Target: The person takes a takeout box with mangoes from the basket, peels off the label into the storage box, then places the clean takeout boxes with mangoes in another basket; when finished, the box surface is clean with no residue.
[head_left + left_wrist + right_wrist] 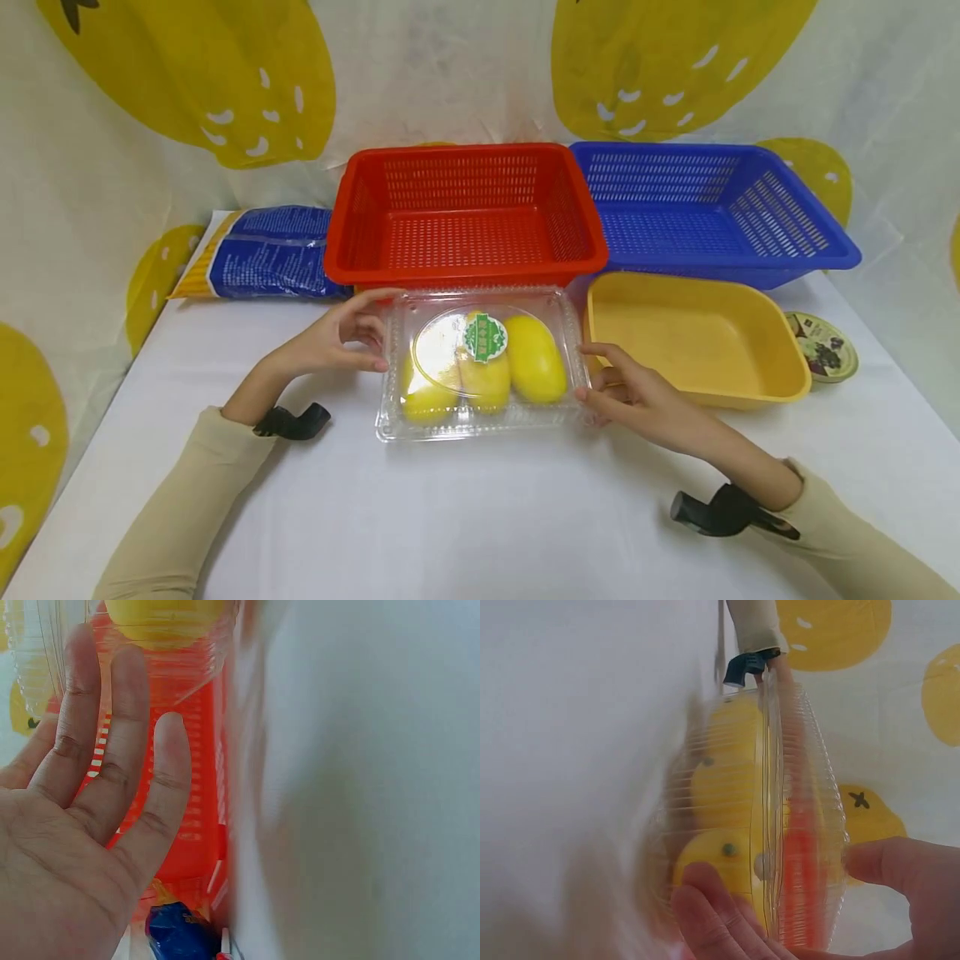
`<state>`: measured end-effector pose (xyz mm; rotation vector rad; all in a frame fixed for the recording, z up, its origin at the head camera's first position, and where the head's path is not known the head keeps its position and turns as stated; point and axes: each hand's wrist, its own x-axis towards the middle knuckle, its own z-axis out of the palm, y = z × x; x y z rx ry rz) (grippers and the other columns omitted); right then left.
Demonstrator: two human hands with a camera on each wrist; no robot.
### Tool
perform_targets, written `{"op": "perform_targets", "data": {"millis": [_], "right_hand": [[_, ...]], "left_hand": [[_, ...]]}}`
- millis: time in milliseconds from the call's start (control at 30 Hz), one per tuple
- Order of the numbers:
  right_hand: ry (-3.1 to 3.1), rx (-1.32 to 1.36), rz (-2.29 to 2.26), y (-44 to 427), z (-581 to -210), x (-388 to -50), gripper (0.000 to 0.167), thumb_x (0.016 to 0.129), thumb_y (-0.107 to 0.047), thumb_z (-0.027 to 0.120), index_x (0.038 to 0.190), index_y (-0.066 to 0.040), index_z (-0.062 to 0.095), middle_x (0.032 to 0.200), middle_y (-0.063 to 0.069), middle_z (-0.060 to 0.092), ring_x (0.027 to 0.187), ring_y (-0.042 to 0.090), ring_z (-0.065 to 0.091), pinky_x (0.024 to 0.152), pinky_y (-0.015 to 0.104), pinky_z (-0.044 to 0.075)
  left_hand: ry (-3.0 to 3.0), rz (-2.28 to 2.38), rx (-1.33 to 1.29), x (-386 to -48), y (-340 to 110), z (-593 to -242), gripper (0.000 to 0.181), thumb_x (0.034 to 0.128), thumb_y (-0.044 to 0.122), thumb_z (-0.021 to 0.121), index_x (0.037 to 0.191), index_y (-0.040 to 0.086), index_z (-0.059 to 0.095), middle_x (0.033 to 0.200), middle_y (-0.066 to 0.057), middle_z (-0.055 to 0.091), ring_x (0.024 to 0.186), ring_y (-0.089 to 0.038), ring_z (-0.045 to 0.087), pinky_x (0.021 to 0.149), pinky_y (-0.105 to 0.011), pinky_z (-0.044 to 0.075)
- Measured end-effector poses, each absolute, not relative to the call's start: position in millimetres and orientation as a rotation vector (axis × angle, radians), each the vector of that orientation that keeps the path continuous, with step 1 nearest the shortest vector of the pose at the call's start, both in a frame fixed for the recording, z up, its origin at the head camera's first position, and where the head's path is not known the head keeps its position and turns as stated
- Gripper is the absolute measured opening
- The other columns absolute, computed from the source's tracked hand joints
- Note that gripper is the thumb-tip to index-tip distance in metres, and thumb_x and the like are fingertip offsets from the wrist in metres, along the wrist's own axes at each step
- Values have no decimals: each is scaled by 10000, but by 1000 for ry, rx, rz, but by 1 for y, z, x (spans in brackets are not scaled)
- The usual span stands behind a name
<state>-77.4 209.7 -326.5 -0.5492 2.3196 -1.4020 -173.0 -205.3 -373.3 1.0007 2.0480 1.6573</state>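
Observation:
A clear plastic clamshell box (483, 425) with a green and white round sticker (485, 337) lies before me, lid down. Inside are three yellow mango-like fruits (534, 358), their dark stem ends showing in the right wrist view. At the box's left side, my left hand (352, 333) holds the edge with thumb and forefinger; other fingers stretch along the wall in the left wrist view. My right hand (630, 396) grips the opposite side, thumb on the lid and fingers (716, 907) lower on the wall. Whether the box touches the table cannot be told.
Behind the box stands a red basket (465, 277), with a blue basket (795, 260) to its right. A yellow tub (697, 392) sits beside my right hand, a round tin (828, 350) beyond it. A blue and yellow bag (277, 254) lies left of the red basket.

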Motion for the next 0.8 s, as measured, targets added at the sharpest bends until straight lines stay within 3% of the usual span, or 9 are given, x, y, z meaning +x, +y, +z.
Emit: {"op": "perform_targets", "data": {"millis": [233,500,667,800], "right_hand": [[2264,-514,-1446,206,-332,-80,583,989,-98,563,1464,54,261,998,237,599,804,257,676,698,350,599],[2443,-611,-1309,202,-333,-80,539,971,-91,591,1420,53,329,872,107,649,692,174,686,628,286,589],[2613,-684,-1112,202,-327,-83,517,952,-144,631,1388,27,414,704,-15,565,497,66,516,457,231,487],[2776,-723,-975,201,-318,-87,473,894,-175,708,1283,31,537,664,-74,527,551,49,461,494,207,431]], "left_hand": [[2054,1637,921,-175,-205,-379,819,793,-16,772,1442,-69,277,855,-39,655,816,-176,622,805,-269,542],[2053,1613,906,-175,-206,-379,823,797,-18,767,1452,-52,269,871,-58,654,835,-194,622,812,-274,544],[2109,1566,864,-175,-206,-374,833,790,-5,779,1464,-22,290,934,-104,626,874,-211,606,837,-292,537],[2181,1514,808,-175,-206,-371,802,805,44,777,1467,5,325,1091,-146,579,955,-243,586,869,-306,529]]}}
